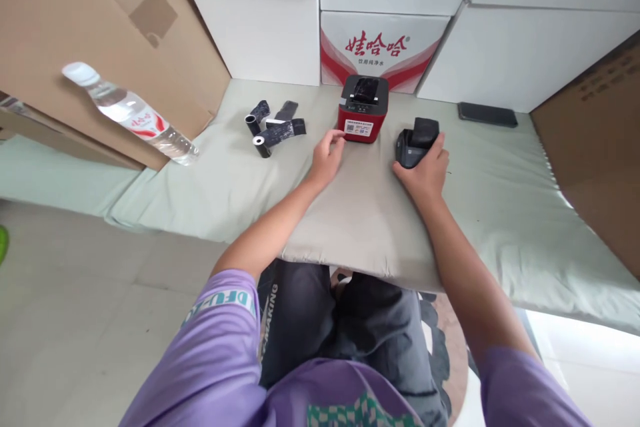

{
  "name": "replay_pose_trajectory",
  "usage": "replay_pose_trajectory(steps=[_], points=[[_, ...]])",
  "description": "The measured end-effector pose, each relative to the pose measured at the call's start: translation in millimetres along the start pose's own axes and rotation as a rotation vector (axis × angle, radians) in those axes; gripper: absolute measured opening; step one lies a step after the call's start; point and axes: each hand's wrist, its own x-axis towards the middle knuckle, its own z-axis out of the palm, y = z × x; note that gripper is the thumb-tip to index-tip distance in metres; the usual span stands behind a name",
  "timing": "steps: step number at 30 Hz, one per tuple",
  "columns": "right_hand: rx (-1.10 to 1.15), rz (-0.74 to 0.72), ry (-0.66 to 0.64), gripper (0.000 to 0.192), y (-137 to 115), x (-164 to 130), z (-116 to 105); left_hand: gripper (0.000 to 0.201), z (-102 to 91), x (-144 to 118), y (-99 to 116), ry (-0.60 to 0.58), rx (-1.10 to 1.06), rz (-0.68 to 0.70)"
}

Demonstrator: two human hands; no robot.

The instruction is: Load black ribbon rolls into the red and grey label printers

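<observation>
On the pale green mat [210, 187], left hand [327, 157] touches the red printer [362, 110] loosely; right hand [425, 170] grips the black printer [417, 140].

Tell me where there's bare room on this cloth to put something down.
Free: the near strip of cloth between both forearms, and the wide patch right of the black device, below the phone. Crowded: around the red printer and rolls.

A pale green padded mat [500, 213] carries 2 printers at the hands, 3 rolls left, a phone right.
</observation>
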Motion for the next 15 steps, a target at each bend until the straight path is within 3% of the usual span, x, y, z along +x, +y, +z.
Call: replay_pose_trajectory(steps=[4, 7, 11, 15], points=[[0.088, -0.161, 0.028, 0.132, -12, -26, -6, 0.025, 2.7, -6, 6, -0.223, 0.148, 0.111], [0.108, -0.252, -0.022, 0.137, -30, -51, -10, 0.037, 5.9, -8, 7, -0.339, 0.223, 0.154], [0.119, -0.256, -0.149, 0.143, -53, -73, -8, 0.051, 5.6, -4, 3, -0.435, 0.32, 0.12], [0.134, -0.254, -0.204, 0.144, -58, -84, -3, 0.059, 4.7, 2, 1, -0.543, 0.419, 0.104]])
